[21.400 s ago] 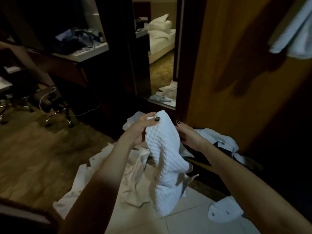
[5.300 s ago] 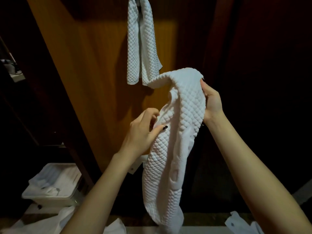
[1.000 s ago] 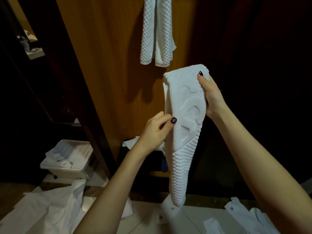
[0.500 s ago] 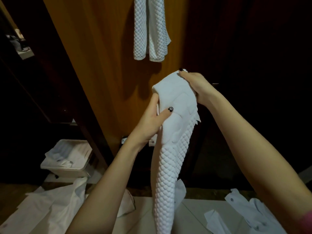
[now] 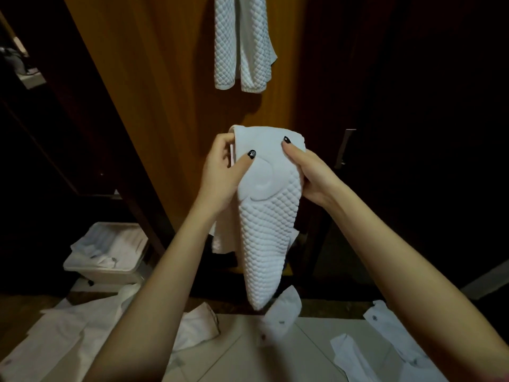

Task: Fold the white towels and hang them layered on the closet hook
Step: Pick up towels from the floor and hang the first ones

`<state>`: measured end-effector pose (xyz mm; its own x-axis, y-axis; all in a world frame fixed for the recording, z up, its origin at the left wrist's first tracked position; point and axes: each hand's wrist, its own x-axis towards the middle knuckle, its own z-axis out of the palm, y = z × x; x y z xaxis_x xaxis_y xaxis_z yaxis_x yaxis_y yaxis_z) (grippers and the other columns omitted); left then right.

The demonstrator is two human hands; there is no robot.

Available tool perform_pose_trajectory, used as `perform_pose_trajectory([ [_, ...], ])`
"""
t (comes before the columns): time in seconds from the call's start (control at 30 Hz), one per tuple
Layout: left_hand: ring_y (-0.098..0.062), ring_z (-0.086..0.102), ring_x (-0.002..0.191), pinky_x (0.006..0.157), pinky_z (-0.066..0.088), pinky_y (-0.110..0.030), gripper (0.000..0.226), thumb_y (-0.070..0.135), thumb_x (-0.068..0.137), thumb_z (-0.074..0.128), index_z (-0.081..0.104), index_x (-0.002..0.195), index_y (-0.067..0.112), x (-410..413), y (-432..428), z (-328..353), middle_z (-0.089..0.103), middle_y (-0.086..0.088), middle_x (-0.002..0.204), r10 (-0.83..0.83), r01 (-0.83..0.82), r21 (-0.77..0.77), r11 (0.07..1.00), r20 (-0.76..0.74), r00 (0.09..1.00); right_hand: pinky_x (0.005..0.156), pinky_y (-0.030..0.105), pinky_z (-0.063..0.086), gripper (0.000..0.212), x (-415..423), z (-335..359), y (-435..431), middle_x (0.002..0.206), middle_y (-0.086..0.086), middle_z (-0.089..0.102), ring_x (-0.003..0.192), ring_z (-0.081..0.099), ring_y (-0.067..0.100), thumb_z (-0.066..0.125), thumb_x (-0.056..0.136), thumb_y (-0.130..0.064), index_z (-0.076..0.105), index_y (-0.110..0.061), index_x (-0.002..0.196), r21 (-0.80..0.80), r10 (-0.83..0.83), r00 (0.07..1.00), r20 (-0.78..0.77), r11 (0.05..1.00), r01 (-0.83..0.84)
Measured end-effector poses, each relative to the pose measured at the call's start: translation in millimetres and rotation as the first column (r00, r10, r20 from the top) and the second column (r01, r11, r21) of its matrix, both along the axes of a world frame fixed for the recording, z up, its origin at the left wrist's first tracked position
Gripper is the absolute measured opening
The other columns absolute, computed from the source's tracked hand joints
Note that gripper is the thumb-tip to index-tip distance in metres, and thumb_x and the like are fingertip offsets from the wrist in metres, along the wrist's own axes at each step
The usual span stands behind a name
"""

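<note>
**A:** Which step is being shown here?

**B:** The folding step, by my reading. The left grip and the right grip are both pinching the top of the held towel. The thumbs are lying on its near face and the fingers are curling behind. The folded edge is running between the two grips, and the narrowed length is hanging straight below them, free above the floor.

**A:** And the other towel?

**B:** The hung towel is draping down the wooden closet panel, above the grips and slightly to their left. Its hook is sitting higher up, out of view.

**A:** What is the next move calling for?

**B:** Probably the folded end is needing to go up, past the hung towel's hems, and over that towel so the two are lying layered. Both grips are needing to keep the fold closed while rising, or the layers may be sliding apart.

**A:** Anything beneath?

**B:** White shirts are lying on the floor below the grips, and a tray is sitting down to their left.
</note>
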<state>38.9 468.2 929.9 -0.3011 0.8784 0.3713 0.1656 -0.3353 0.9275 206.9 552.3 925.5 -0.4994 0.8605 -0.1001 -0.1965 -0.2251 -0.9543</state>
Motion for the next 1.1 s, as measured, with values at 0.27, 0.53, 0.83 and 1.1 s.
perform_pose_trajectory([
  [0.27,-0.016,0.060,0.105,0.082,0.049,-0.029,0.058,0.027,0.082,0.077,0.040,0.124,0.016,12.3,-18.3,-63.6,0.057,0.003,0.114,0.236,-0.243,-0.232,0.942,-0.060,0.970,0.068,0.034,0.059,0.024,-29.4,25.8,7.7,0.100,0.009,0.076,0.093,0.073,0.023,0.056,0.099,-0.024,0.059,-0.011,0.119,0.024,-0.048,0.983,-0.178,0.998,0.054],
  [0.53,-0.018,0.068,0.103,0.083,0.058,-0.033,0.031,0.011,0.082,0.077,0.065,0.111,0.011,-4.6,-18.8,-80.5,0.070,-0.006,0.114,-0.067,0.129,-0.376,0.918,0.172,0.983,0.065,0.041,0.060,0.026,-38.0,53.8,28.1,0.096,0.011,0.076,0.090,0.074,0.026,0.055,0.100,-0.027,0.056,-0.010,0.120,-0.065,-0.156,0.936,-0.316,0.988,0.143],
  [0.83,-0.024,0.071,0.091,0.073,0.059,-0.033,0.035,0.004,0.086,0.068,0.062,0.120,-0.002,10.3,-16.5,-151.3,0.073,-0.012,0.104,0.104,0.218,-0.398,0.891,0.647,0.755,0.094,0.061,0.049,0.047,-49.7,78.8,40.4,0.131,0.021,0.060,0.116,0.061,0.038,0.054,0.100,-0.027,0.044,-0.008,0.141,-0.089,-0.201,0.892,-0.405,0.980,0.181],
  [1.1,-0.022,0.063,0.113,0.091,0.051,-0.037,0.028,0.014,0.096,0.056,0.059,0.124,0.013,2.7,-8.0,-177.1,0.065,-0.009,0.125,0.131,0.243,-0.257,0.935,0.890,0.437,0.098,0.060,0.047,0.051,-28.4,69.8,55.4,0.132,0.021,0.060,0.118,0.060,0.039,0.056,0.099,-0.034,0.048,-0.007,0.141,-0.240,-0.328,0.817,-0.474,0.941,0.239],
])
